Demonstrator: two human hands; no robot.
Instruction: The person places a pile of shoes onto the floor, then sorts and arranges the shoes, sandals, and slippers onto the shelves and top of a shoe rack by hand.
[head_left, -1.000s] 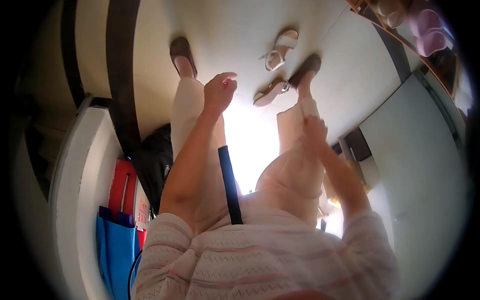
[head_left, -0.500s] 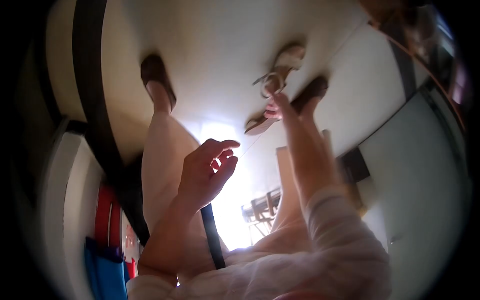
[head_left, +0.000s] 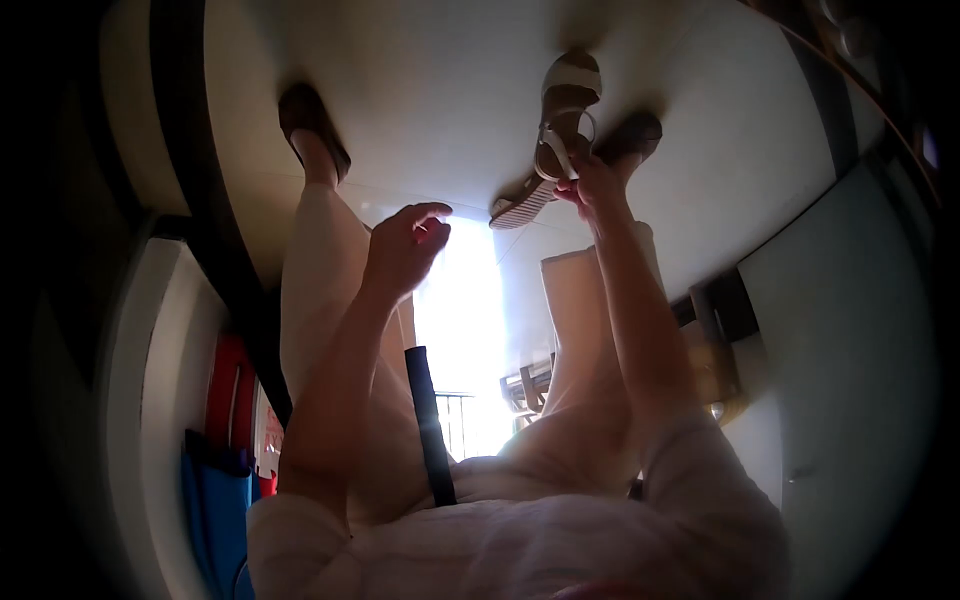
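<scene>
My right hand [head_left: 594,188] reaches forward, its fingers closed at the strap end of a sandal [head_left: 572,95] with a pale band and a brown insole. Just left of that hand a second sandal [head_left: 525,205] is tipped over, showing its ridged sole; whether my fingers also touch it, I cannot tell. Over my left leg hovers my left hand [head_left: 405,245], fingers loosely curled and thumb apart, with nothing visible in it. Dark shoes are on my left foot [head_left: 312,125] and right foot [head_left: 632,138], the right one close behind the sandals.
Pale floor [head_left: 430,110] spreads around my feet, with a dark stripe [head_left: 185,120] on the left. A white panel edge [head_left: 150,330] and blue and red items [head_left: 220,500] stand at left. At right is a pale grey panel [head_left: 840,350]. A black strap [head_left: 430,425] hangs before me.
The sandal in my right hand has turned straighter, pointing away from me, and its strap is now gripped close to the heel. My left hand has moved forward, its fingers drawn closer together.
</scene>
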